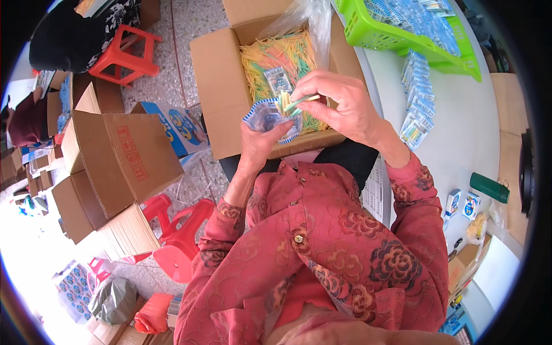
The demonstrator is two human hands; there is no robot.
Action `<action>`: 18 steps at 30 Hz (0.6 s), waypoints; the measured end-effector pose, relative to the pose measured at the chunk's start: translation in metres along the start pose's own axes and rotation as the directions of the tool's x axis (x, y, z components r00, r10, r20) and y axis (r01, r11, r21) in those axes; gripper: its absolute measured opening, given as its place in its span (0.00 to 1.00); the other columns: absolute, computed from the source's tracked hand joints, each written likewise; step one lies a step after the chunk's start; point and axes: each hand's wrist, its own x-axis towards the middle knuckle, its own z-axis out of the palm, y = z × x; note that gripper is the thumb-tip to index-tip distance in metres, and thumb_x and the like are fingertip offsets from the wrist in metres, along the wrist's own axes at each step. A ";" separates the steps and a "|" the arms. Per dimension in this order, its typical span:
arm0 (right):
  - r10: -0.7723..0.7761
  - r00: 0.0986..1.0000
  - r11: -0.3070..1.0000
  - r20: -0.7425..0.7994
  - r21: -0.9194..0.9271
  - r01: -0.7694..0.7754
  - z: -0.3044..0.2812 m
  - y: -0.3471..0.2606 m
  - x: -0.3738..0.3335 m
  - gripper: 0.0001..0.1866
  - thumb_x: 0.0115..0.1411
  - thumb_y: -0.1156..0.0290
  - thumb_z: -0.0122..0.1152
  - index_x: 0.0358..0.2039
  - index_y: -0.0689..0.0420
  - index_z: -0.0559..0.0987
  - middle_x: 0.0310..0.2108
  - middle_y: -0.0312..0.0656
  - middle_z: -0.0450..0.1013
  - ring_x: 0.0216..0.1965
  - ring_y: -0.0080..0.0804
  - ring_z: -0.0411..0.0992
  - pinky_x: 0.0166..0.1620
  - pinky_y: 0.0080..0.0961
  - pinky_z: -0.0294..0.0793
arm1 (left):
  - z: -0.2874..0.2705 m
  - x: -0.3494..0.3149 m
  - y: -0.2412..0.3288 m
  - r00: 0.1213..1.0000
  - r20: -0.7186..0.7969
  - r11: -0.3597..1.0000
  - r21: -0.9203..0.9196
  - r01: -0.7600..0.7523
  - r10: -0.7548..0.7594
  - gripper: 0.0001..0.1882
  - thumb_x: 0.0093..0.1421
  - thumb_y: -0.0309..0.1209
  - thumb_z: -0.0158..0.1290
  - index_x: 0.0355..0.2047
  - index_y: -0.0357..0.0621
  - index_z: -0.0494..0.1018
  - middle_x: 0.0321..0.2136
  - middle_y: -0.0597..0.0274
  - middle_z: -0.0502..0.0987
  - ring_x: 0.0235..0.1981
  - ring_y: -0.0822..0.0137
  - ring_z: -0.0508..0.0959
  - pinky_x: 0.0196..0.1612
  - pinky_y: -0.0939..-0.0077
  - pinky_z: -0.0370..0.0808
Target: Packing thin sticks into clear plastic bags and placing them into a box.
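My left hand [259, 141] is closed around an open blue-and-white plastic packet [265, 116], its mouth turned up. At that mouth, my right hand [348, 106] pinches a small bunch of thin yellow and green sticks [302, 102] between thumb and fingers. Both hands are over the near part of an open cardboard box [215, 95]. Loose yellow, orange and green sticks [261, 60] fill the box, and a small packet [278, 79] lies on top of them. Whether the sticks reach inside the held packet is hard to tell.
On the white table [466, 126] at right stand a green basket [402, 41] of packets, a row of filled packets [418, 98] and a green cylinder [489, 187]. Cardboard boxes [123, 161] and red stools [187, 236] are at left. Another person [69, 43] sits far left.
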 end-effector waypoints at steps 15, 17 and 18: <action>0.282 0.951 0.910 -0.128 0.350 -0.223 0.005 0.006 0.005 0.06 0.57 0.77 0.50 0.33 0.64 0.74 0.30 0.32 0.69 0.29 0.13 0.63 0.31 0.12 0.63 | -0.005 -0.003 0.002 0.993 0.102 0.994 0.104 0.042 -0.053 0.11 0.49 0.22 0.57 0.35 0.35 0.72 0.29 0.67 0.75 0.30 0.79 0.72 0.35 0.83 0.71; 0.384 0.918 0.884 -0.099 0.326 -0.335 0.004 0.024 -0.001 0.06 0.58 0.76 0.50 0.34 0.63 0.74 0.28 0.32 0.69 0.28 0.13 0.63 0.31 0.12 0.63 | -0.005 -0.005 0.002 0.995 0.098 0.997 0.080 0.024 -0.032 0.11 0.49 0.22 0.57 0.35 0.34 0.72 0.30 0.66 0.75 0.31 0.79 0.73 0.36 0.83 0.71; 0.485 0.871 0.845 -0.080 0.298 -0.443 0.005 0.035 -0.007 0.07 0.58 0.75 0.50 0.34 0.63 0.74 0.26 0.31 0.68 0.27 0.12 0.62 0.31 0.12 0.63 | -0.004 -0.005 0.002 0.995 0.100 0.998 0.057 0.008 -0.013 0.12 0.49 0.22 0.57 0.35 0.34 0.72 0.30 0.66 0.75 0.31 0.78 0.73 0.36 0.83 0.71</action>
